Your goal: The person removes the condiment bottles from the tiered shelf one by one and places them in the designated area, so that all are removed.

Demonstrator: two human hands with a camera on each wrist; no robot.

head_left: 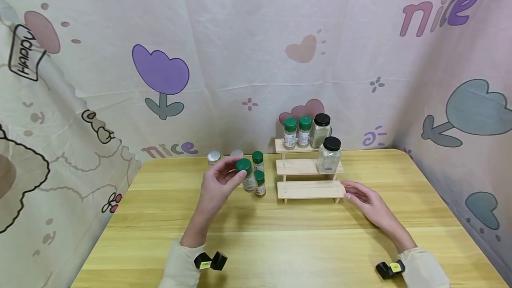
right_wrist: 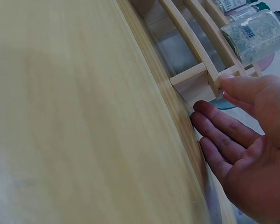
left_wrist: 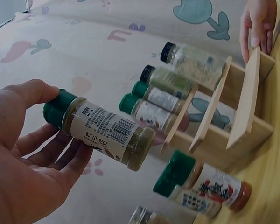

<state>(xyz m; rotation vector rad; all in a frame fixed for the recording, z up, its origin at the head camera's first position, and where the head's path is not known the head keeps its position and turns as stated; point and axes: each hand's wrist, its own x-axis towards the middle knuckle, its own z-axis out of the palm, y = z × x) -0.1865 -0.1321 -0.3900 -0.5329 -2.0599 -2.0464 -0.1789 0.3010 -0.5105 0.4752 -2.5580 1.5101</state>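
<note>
My left hand [head_left: 218,183] holds a green-capped spice jar [head_left: 246,177] by its cap, thumb on one side and fingers on the other. In the left wrist view this jar [left_wrist: 107,130] is tilted, its label and barcode facing the camera. My right hand [head_left: 366,201] pinches the right end of the lowest step of a three-step wooden rack [head_left: 310,189] between thumb and forefinger. Its other fingers [right_wrist: 224,126] extend loosely below. On the top step stand two green-capped jars [head_left: 290,132] and a black-capped jar [head_left: 321,130]. Another black-capped jar [head_left: 330,157] is on the middle step's right end.
Two more green-capped jars [head_left: 260,184] stand on the table [head_left: 272,243] left of the rack, just beyond the held jar. Silver-lidded jars [head_left: 214,157] are at the back, partly hidden by my left hand. A patterned cloth [head_left: 240,57] hangs behind the table.
</note>
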